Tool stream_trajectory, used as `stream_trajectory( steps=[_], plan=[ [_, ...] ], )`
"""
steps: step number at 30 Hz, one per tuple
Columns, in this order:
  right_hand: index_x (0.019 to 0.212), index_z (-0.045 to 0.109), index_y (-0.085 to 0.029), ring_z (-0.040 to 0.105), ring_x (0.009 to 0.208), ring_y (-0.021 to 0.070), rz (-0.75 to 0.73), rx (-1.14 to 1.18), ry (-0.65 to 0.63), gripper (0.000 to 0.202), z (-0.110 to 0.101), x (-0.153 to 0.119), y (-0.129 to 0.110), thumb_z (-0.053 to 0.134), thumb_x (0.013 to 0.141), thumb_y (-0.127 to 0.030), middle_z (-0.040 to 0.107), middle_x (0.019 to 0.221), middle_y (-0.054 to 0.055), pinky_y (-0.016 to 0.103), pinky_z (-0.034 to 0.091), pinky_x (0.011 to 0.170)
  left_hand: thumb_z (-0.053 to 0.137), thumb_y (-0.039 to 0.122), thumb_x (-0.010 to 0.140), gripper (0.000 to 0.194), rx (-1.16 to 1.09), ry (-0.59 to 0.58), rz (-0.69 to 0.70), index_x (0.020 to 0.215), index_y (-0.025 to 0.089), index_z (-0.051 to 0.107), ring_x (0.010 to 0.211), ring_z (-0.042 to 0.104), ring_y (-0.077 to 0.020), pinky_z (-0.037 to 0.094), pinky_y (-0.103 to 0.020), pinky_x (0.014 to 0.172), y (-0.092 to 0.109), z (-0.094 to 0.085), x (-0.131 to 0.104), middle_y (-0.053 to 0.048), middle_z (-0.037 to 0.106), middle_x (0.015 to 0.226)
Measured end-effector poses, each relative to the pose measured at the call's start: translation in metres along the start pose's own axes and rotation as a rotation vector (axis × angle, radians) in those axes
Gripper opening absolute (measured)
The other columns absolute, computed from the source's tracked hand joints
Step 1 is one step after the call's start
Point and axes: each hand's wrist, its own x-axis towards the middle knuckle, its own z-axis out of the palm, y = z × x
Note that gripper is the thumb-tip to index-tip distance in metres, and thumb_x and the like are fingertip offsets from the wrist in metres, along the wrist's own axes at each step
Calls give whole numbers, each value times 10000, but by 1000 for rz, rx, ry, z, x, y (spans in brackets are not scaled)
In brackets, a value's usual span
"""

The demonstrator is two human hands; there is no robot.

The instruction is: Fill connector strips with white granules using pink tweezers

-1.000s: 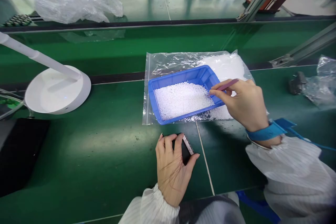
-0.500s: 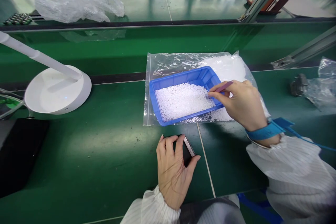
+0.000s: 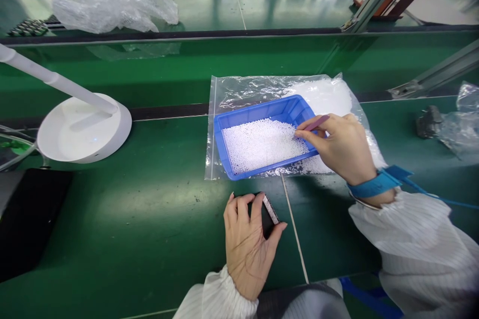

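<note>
A blue tray [image 3: 239, 176] of small white beads [image 3: 262, 144] lies tilted on a clear zip bag [image 3: 228, 90], which holds more white beads at its right. Over the tray's right end, my right hand [image 3: 339, 147] pinches purple tweezers [image 3: 318, 122]; their tips are hidden by the fingers, near the beads. My left hand [image 3: 249, 244] grips a small black block [image 3: 267, 222] with a pale, speckled strip along its right edge, on the green table in front of the tray. The palm side of that block is hidden.
A white lamp base [image 3: 84, 132] stands at the left, with a black flat object [image 3: 33, 219] below it. Bubble wrap [image 3: 112, 0] lies beyond the green divider. At the far right are a dark part [image 3: 428, 122] and clear plastic. A blue wrist strap [image 3: 376, 184] trails a cord rightwards.
My right hand has shifted very slightly left over the tray, still pinching the tweezers. My left hand stays around the black block.
</note>
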Motion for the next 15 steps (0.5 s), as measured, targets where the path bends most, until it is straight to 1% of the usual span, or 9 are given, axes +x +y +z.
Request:
stream_trajectory(
  steps=[6, 8, 12, 15],
  plan=[
    [820, 699, -213, 533, 594, 161, -27, -35, -16, 185, 1, 1, 1, 655, 864, -388, 703, 775, 26, 370, 361, 676, 721, 313, 804, 533, -7, -11, -11, 1261, 227, 460, 1176, 423, -324, 424, -595, 1008, 0, 0, 0, -80, 480, 1158],
    [816, 693, -213, 541, 598, 163, -25, -44, -19, 180, 0, 0, 0, 649, 870, -379, 708, 783, 22, 368, 364, 675, 715, 315, 811, 528, -8, -17, -14, 1263, 229, 456, 1180, 415, -323, 421, -595, 1012, 0, 0, 0, -79, 474, 1161],
    [767, 667, -219, 556, 605, 160, -43, -38, 49, 130, -8, -3, -3, 691, 843, -322, 735, 836, 3, 364, 391, 694, 722, 309, 806, 533, -11, -15, -9, 1260, 217, 458, 1179, 395, -324, 421, -597, 1010, -1, 0, 0, -84, 467, 1156],
    [771, 653, -218, 562, 603, 154, -67, -25, 104, 138, -13, -5, -3, 687, 847, -328, 746, 867, 5, 364, 403, 713, 728, 304, 799, 534, -18, -9, -6, 1252, 212, 463, 1175, 384, -326, 420, -599, 1008, -1, 1, 1, -85, 467, 1153]
  ],
)
